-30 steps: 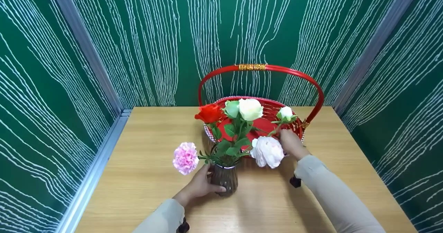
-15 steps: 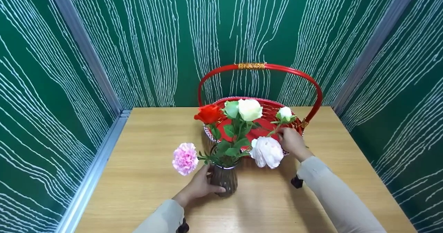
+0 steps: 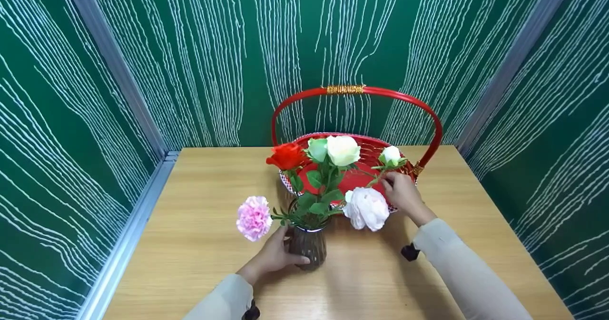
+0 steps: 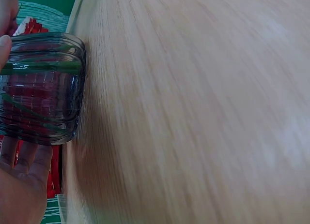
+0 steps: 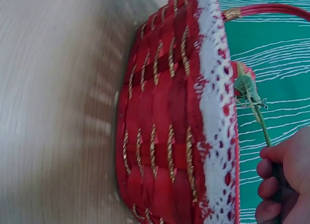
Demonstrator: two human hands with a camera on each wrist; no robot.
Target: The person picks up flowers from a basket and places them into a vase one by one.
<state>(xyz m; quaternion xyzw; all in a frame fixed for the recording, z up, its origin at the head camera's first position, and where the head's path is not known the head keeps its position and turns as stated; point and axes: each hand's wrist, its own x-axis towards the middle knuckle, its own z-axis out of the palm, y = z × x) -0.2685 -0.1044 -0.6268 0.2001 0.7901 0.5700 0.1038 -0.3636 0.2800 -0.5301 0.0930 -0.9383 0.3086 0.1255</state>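
Note:
A ribbed dark glass vase (image 3: 308,249) stands on the wooden table with several flowers in it. My left hand (image 3: 275,256) grips its lower body from the left, thumb across the front; in the left wrist view, green stems show through the vase (image 4: 38,88). Over the basket's right part, my right hand (image 3: 403,195) pinches a green stem just below a white rosebud (image 3: 391,155). The right wrist view shows that stem (image 5: 264,129) between thumb and curled fingers. Beside this hand hangs a pale pink peony (image 3: 366,209). A pink carnation (image 3: 254,218) leans out left.
Behind the vase sits a red woven basket (image 3: 376,144) with lace trim and a tall arched handle (image 3: 409,99). A red rose (image 3: 287,156) and a cream rose (image 3: 343,150) overlap it. Green walls with white lines (image 3: 209,63) close in the table (image 3: 209,182) on three sides.
My right hand and wrist have shifted slightly right and towards me, with the fingers now showing more beside the stem. The left hand, vase and flowers hold almost still.

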